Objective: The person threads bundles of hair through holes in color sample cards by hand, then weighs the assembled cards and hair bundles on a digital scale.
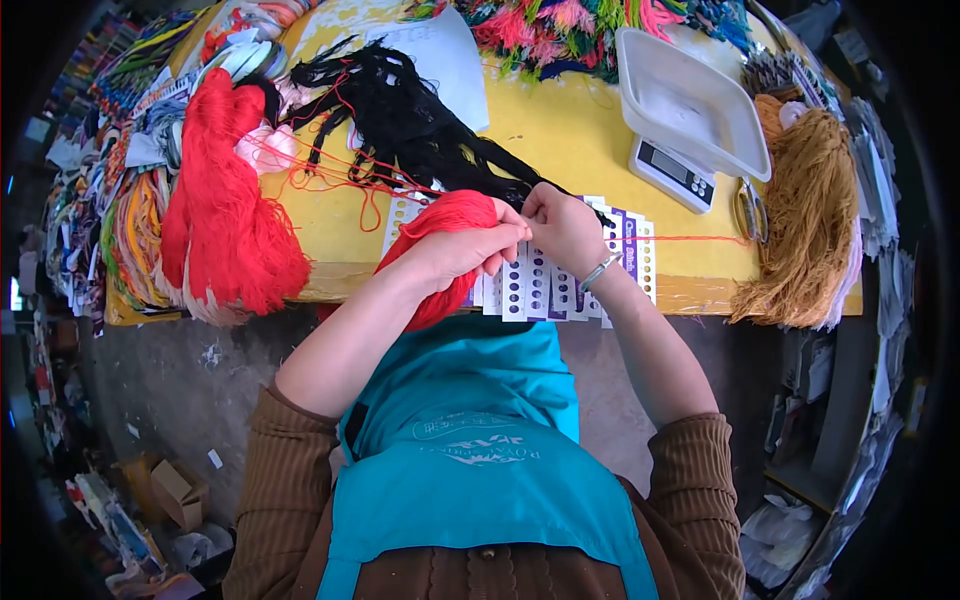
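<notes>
My left hand (470, 250) is closed, thumb and fingertips pinched together on red thread. Its wrist and palm lie over a red skein (450, 212) at the table's front edge. Fingertip to fingertip with it, my right hand (565, 232) is also closed in a pinch on the red thread. A single red strand (680, 238) runs from beside my right hand toward the scissors (750, 210). Below both hands lie overlapping white and purple cards (535, 285) with rows of holes, one printed "Cross Stitch". The exact pinch point is partly hidden by my fingers.
Black thread (410, 120) lies behind my hands on the yellow table (550, 120). A big red hank (225, 200) hangs over the edge at left, a brown hank (805, 210) at right. A digital scale (672, 172) carries a white tray (690, 100). Loose red strands cross the left side.
</notes>
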The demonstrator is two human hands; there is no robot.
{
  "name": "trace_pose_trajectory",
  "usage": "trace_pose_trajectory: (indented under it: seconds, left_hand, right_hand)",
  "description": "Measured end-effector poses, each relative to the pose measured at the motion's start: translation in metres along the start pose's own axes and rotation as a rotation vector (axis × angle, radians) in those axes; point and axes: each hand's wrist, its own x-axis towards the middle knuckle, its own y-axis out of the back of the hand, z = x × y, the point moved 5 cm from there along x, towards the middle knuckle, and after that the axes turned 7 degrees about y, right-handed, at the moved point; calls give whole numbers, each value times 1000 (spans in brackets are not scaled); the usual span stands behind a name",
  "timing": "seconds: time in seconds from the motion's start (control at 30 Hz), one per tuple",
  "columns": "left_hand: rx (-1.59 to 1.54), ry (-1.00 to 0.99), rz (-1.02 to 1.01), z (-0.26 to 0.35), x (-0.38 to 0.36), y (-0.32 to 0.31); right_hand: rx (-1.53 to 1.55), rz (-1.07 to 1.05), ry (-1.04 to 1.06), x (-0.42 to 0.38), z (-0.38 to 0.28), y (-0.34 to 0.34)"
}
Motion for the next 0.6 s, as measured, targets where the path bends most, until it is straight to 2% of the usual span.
trace_pose_trajectory:
  seconds: [0.07,0.1,0.13,0.17,0.23,0.27,0.37,0.4,0.47,0.53,0.57,0.6]
  left_hand:
    - [-7,53,23,-1,2,2]
    - [-14,106,48,-2,4,5]
    - [-41,70,77,-5,10,8]
    - [-41,70,77,-9,16,10]
    - [133,25,54,-13,25,6]
    - [290,76,92,-17,29,5]
    - [242,34,81,-13,29,4]
    - [63,10,26,-7,27,9]
    - [-224,105,-34,-3,19,32]
    - [-516,76,-97,4,3,69]
    - [-482,21,46,23,-19,88]
    - [-543,-10,93,30,-29,123]
  right_hand:
    - [-5,49,-9,3,8,-1]
    - [97,62,-8,6,13,0]
    - [200,75,-6,7,16,0]
    - [323,77,76,7,15,0]
    - [301,46,81,7,18,0]
    - [279,15,85,7,18,0]
    - [348,-3,92,5,16,2]
    - [347,-2,90,4,14,3]
    - [290,-66,-69,2,8,6]
    - [233,-83,-67,0,2,10]
    - [174,-101,-64,-1,0,9]
    - [177,-102,-63,-1,1,9]
